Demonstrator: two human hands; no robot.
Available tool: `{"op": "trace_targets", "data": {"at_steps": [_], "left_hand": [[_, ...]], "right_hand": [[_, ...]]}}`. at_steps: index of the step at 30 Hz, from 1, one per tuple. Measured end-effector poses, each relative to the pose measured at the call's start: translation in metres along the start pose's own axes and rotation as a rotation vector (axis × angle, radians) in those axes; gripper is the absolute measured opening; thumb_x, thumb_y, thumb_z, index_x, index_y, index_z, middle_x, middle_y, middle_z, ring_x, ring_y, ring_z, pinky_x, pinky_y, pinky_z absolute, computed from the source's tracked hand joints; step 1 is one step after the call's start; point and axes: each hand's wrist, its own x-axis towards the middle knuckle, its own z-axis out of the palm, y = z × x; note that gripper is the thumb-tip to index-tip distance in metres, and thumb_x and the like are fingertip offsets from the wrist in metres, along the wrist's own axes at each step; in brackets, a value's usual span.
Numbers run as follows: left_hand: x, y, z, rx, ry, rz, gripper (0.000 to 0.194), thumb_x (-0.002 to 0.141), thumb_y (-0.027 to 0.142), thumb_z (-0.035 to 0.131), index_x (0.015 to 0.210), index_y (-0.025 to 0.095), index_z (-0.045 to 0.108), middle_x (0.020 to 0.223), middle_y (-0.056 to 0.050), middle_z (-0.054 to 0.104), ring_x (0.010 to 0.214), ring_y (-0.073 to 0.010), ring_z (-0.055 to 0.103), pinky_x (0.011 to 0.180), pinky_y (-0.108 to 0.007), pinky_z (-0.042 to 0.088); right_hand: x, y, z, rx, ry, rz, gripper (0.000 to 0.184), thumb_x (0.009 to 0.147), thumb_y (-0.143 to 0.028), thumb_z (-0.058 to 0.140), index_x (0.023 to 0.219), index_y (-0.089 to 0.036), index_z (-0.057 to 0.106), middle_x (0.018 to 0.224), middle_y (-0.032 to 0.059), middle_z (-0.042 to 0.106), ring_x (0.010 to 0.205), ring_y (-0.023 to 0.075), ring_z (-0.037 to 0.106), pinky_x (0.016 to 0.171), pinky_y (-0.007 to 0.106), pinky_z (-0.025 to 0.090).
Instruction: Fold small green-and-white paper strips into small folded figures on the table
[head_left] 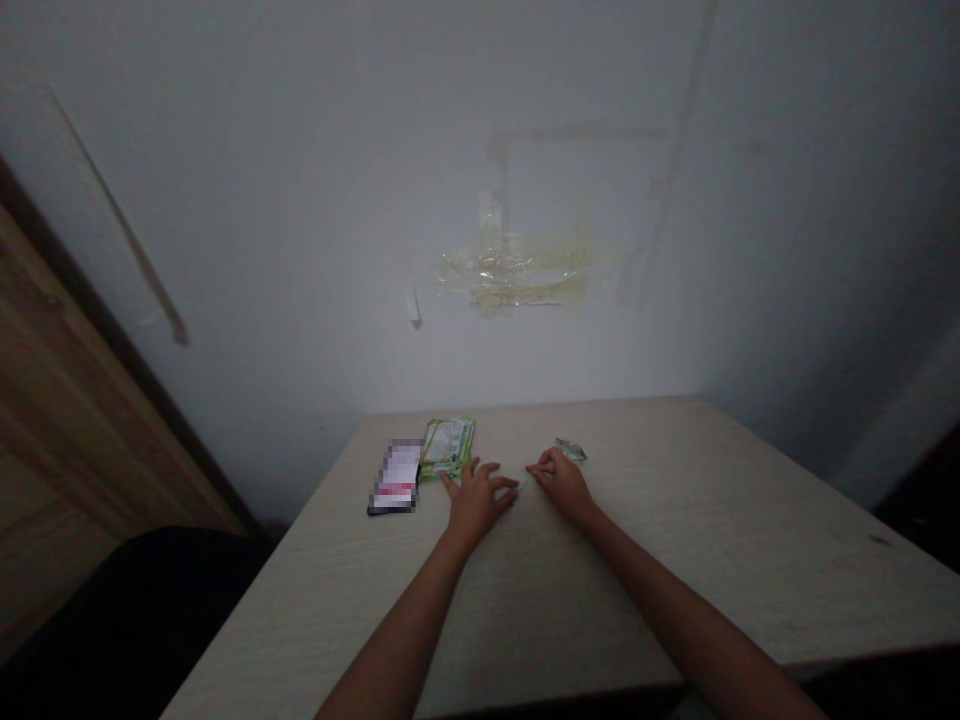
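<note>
My left hand point(480, 497) rests low over the table with its fingers spread. Its thumb side is beside a pile of green-and-white packets point(448, 440). To the right, my right hand point(562, 484) has its fingertips pinched together, pointing left toward the other hand. What they hold, if anything, is too small to make out. A faint pale spot shows between the two hands, too blurred to name. Just behind my right hand lies a small green-patterned packet point(573, 449). A phone point(397, 478) with a lit, blurred-out screen lies left of the packets.
The pale wood-grain table point(660, 560) reaches back to a grey wall point(330, 200). Peeling clear tape point(517, 275) sticks to the wall. On the left are a wooden panel point(75, 380) and a dark rounded object point(150, 600).
</note>
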Motion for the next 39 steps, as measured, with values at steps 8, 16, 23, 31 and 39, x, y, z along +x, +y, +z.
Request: {"op": "trace_targets", "data": {"at_steps": [8,16,23,31,39], "left_hand": [[-0.001,0.001,0.003,0.059,-0.029,-0.012,0.034,0.092,0.053,0.039,0.12,0.053,0.059,0.147,0.003,0.044,0.143,-0.0353,0.019,0.104,-0.076,-0.003],[0.002,-0.003,0.002,0.049,-0.029,-0.015,0.029,0.087,0.05,0.051,0.114,0.051,0.063,0.148,0.002,0.042,0.142,-0.0368,0.018,0.102,-0.078,0.0],[0.003,-0.002,-0.002,0.025,-0.008,-0.036,0.023,0.083,0.053,0.058,0.101,0.045,0.07,0.144,0.003,0.046,0.14,-0.0355,0.021,0.102,-0.079,0.002],[0.002,0.009,-0.002,0.043,0.045,-0.067,0.027,0.08,0.055,0.061,0.099,0.037,0.069,0.14,0.0,0.049,0.138,-0.0353,0.024,0.105,-0.076,0.001],[0.005,0.009,0.005,0.032,0.088,-0.102,0.028,0.078,0.056,0.061,0.096,0.035,0.068,0.14,0.001,0.049,0.139,-0.0353,0.024,0.105,-0.075,0.003]], "right_hand": [[-0.005,-0.003,-0.008,0.111,-0.103,-0.039,0.018,0.077,-0.027,0.062,0.087,-0.022,0.048,0.083,0.0023,0.074,0.088,0.0215,0.071,0.082,0.035,0.049],[-0.009,-0.009,-0.007,-0.036,-0.14,-0.143,0.015,0.079,-0.027,0.064,0.088,-0.022,0.054,0.085,0.0017,0.072,0.087,0.0192,0.068,0.085,0.035,0.047],[-0.008,-0.011,-0.006,-0.079,-0.146,-0.15,0.013,0.079,-0.022,0.062,0.087,-0.022,0.053,0.088,0.0028,0.073,0.091,0.0202,0.067,0.086,0.035,0.046],[-0.009,-0.01,-0.009,0.175,-0.155,-0.016,0.022,0.075,-0.032,0.064,0.088,-0.023,0.048,0.084,0.0025,0.074,0.086,0.0213,0.071,0.083,0.036,0.05],[-0.009,-0.007,-0.006,0.164,-0.186,-0.01,0.021,0.073,-0.032,0.066,0.085,-0.022,0.051,0.08,0.0014,0.072,0.082,0.0199,0.07,0.08,0.034,0.051]]}}
